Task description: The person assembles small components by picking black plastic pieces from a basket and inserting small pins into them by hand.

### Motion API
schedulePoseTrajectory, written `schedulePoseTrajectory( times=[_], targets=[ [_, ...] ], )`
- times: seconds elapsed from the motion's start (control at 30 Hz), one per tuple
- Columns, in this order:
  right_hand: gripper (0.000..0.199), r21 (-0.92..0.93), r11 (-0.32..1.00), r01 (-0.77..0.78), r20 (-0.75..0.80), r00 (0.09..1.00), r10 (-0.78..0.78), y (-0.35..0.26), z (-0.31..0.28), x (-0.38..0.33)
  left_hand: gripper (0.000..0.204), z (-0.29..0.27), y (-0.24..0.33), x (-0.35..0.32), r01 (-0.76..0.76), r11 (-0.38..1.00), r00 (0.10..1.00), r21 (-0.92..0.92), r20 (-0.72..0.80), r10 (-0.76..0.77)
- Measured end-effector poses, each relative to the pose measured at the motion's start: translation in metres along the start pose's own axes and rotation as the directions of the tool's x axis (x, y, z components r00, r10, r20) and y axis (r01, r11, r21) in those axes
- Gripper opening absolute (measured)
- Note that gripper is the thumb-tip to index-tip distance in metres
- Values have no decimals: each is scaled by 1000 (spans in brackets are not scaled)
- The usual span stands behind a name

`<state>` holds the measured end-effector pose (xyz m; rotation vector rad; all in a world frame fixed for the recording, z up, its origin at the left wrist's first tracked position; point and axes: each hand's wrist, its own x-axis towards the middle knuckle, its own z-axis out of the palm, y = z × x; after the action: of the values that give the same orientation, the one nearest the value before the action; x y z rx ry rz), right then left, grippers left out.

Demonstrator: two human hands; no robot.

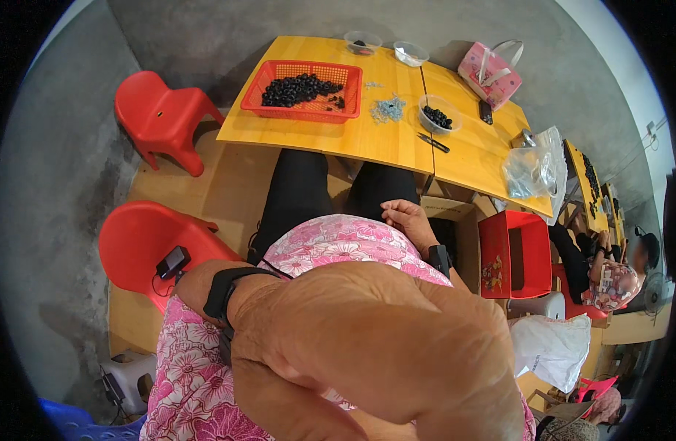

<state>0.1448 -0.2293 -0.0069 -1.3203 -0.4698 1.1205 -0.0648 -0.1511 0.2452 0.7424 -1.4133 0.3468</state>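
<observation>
My left hand (374, 331) is raised very close in front of the view, a black band (222, 294) round its wrist. It looms large and its fingertips are out of sight, so what it touches cannot be made out. My right hand (405, 217) is low over my lap, beside the pink flowered clothing (330, 239). Its fingers are curled in with the thumb against them; nothing shows between them. A dark band (439, 257) circles that wrist. Beyond stands the yellow table (316, 151), with a red basket (253, 103) of black ring-like parts (297, 90).
On the table are small clear pieces (388, 109), a bowl of black parts (436, 117), snips (434, 142), a phone (486, 112) and a pink bag (492, 73). Red chairs (158, 110) stand left. Right are a red bin (525, 257), a cardboard box (466, 235) and another person (610, 279).
</observation>
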Motion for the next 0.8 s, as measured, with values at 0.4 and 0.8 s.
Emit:
schedulePoseTrajectory(
  times=[0.4,0.8],
  targets=[
    [15,-10,1000,3,-10,1000,-3,-4,3,-3,48,2,3,-4,3,998,1000,-55,-17,-4],
    [15,-15,1000,-13,-7,1000,13,-1,1,-3,46,3,1,-6,12,994,1000,-106,-18,-14]
  ],
)
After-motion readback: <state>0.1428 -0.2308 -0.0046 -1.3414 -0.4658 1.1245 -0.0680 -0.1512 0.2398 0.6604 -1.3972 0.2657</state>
